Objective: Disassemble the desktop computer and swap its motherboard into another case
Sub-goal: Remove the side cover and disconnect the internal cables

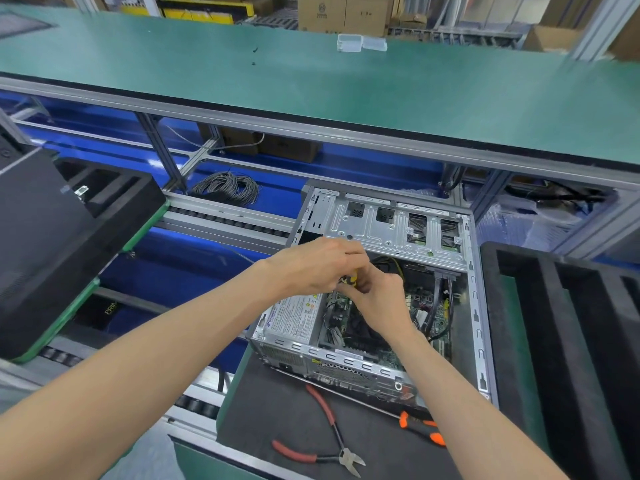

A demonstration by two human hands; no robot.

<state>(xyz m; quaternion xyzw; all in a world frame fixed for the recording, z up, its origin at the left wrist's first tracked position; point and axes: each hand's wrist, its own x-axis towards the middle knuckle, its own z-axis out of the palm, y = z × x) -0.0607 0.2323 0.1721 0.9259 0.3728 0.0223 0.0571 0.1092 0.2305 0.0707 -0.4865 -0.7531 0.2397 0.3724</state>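
An open desktop case lies on its side on a dark mat. Inside it I see the silver power supply, the green motherboard and a metal drive cage. Both my hands meet over the middle of the case. My left hand and my right hand both have curled fingers around a small yellow and black part, a tool handle or connector; I cannot tell which. What lies under the hands is hidden.
Red-handled cutters and an orange-handled screwdriver lie on the mat in front of the case. A black foam tray stands at the right, a black case at the left. A green bench spans the back, with a cable coil below.
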